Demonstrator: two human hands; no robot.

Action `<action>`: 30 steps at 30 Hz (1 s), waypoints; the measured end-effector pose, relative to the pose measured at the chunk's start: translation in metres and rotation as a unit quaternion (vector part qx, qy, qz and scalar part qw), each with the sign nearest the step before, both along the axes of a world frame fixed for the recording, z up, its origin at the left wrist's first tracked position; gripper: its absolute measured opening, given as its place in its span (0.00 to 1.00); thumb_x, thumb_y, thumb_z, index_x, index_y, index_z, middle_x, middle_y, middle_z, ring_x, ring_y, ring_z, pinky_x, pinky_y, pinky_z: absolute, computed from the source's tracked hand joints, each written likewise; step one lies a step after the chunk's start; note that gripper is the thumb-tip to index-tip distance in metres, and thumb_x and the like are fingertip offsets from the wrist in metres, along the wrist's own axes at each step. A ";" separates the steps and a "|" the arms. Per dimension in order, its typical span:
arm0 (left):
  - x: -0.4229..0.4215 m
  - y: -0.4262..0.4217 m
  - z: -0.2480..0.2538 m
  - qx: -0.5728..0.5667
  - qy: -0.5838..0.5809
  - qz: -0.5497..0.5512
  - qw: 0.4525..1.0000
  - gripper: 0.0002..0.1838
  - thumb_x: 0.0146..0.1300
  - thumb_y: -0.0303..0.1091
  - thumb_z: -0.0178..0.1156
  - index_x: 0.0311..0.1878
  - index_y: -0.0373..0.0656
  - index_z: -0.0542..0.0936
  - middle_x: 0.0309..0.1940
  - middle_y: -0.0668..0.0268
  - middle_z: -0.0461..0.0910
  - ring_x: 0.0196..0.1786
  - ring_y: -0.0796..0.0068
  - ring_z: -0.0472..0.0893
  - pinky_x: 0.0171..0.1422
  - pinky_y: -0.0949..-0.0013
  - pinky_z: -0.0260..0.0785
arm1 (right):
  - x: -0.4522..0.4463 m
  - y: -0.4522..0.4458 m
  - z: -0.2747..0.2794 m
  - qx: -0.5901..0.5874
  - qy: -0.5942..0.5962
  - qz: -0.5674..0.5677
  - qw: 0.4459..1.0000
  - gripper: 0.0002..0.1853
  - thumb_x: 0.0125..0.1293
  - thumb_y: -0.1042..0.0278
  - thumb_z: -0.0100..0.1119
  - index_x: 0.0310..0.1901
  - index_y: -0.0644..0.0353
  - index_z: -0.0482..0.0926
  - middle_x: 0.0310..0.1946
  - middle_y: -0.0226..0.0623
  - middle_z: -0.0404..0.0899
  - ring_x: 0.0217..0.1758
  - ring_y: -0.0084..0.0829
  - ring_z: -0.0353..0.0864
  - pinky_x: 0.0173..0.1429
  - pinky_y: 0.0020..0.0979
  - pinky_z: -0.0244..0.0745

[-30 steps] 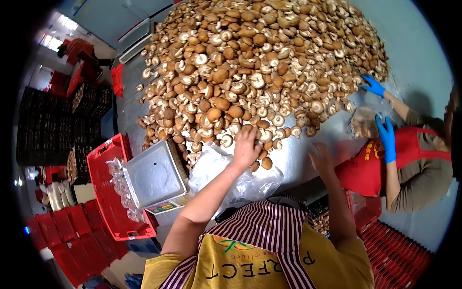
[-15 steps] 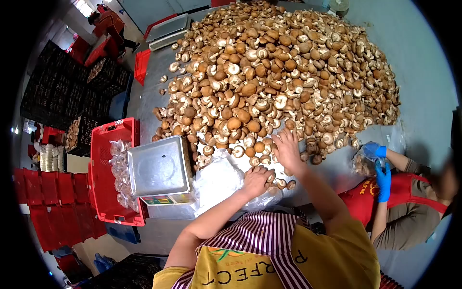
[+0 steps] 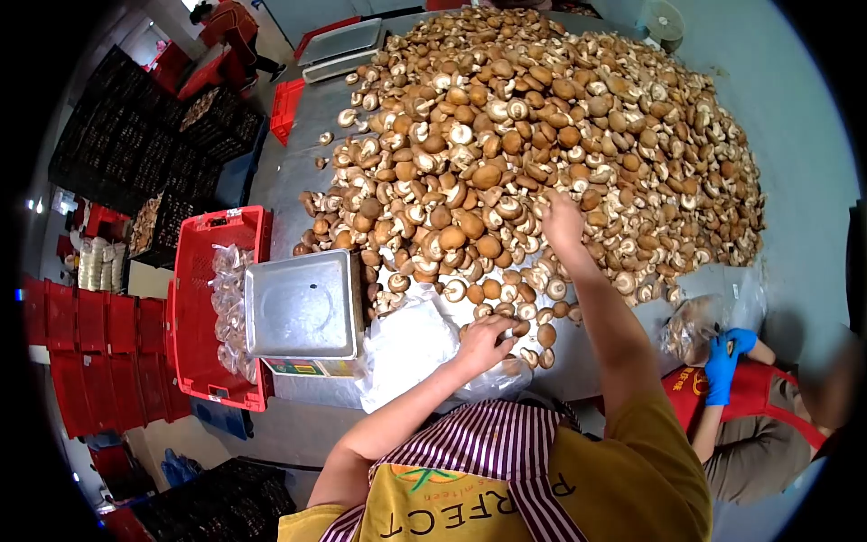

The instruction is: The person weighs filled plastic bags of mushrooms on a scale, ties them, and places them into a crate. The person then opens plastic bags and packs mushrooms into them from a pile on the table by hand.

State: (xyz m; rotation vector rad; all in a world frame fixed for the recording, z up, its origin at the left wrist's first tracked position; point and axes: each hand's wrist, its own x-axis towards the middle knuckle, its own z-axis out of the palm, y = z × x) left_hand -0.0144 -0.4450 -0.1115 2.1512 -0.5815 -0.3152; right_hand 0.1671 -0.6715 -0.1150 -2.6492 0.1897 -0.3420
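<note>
A large heap of brown-capped shiitake mushrooms [image 3: 488,176] covers the table. My right hand [image 3: 564,222] reaches into the front of the heap, fingers bent together and pointing down; what they hold is hidden among the caps. Closer to me, my left hand [image 3: 486,345] is curled at the near edge of the loose mushrooms, with a small mushroom [image 3: 508,333] apparently between thumb and fingers. Several loose mushrooms [image 3: 546,335] lie just right of it. Left of that hand, white plastic bags [image 3: 408,343] are bunched on the table, and a clear bag [image 3: 495,379] lies below it.
A scale with a metal tray [image 3: 300,303] stands left of the bags, beside a red crate [image 3: 192,312] holding bagged mushrooms [image 3: 231,307]. At right, a co-worker's blue-gloved hands [image 3: 722,361] hold a clear bag of mushrooms [image 3: 684,334]. Another scale [image 3: 341,45] sits at the back left.
My right hand has moved up and away from me, from the loose mushrooms into the heap. My left hand stays near the same place. The co-worker's gloved hands have come closer together.
</note>
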 end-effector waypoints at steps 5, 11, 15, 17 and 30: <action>0.011 0.009 0.003 -0.166 0.259 0.091 0.947 0.14 0.72 0.33 0.56 0.57 0.38 0.78 0.46 0.66 0.82 0.52 0.74 0.80 0.61 0.70 0.70 | -0.020 -0.023 -0.021 0.628 0.113 -0.006 0.770 0.18 0.75 0.68 0.46 0.64 0.58 0.71 0.56 0.35 0.77 0.51 0.30 0.79 0.50 0.31 0.73; 0.048 0.000 0.010 -0.380 0.400 0.156 0.819 0.24 0.76 0.38 0.50 0.70 0.41 0.64 0.52 0.61 0.78 0.44 0.73 0.83 0.47 0.73 0.76 | -0.080 -0.004 -0.002 0.799 0.168 0.074 0.572 0.22 0.76 0.68 0.37 0.69 0.64 0.62 0.59 0.40 0.75 0.56 0.33 0.78 0.56 0.32 0.74; 0.056 -0.004 0.030 -0.400 0.444 0.175 0.782 0.29 0.76 0.46 0.49 0.73 0.44 0.58 0.53 0.60 0.76 0.44 0.69 0.83 0.46 0.69 0.78 | -0.113 0.018 -0.005 0.613 0.216 0.157 0.743 0.19 0.74 0.68 0.47 0.63 0.62 0.71 0.55 0.37 0.78 0.56 0.32 0.78 0.60 0.34 0.73; 0.053 -0.003 0.022 -0.399 0.488 0.196 0.751 0.25 0.76 0.49 0.46 0.69 0.47 0.63 0.48 0.60 0.78 0.41 0.68 0.84 0.44 0.67 0.78 | -0.126 0.039 0.010 0.425 0.230 0.229 0.845 0.15 0.72 0.68 0.54 0.58 0.59 0.78 0.50 0.38 0.81 0.57 0.31 0.78 0.62 0.33 0.72; 0.014 0.043 -0.011 -0.420 0.490 0.243 0.724 0.19 0.76 0.43 0.43 0.62 0.43 0.68 0.42 0.59 0.80 0.42 0.59 0.86 0.41 0.66 0.81 | -0.163 0.028 -0.023 0.031 0.084 0.196 0.976 0.18 0.66 0.67 0.55 0.56 0.60 0.76 0.57 0.47 0.74 0.64 0.48 0.69 0.66 0.45 0.66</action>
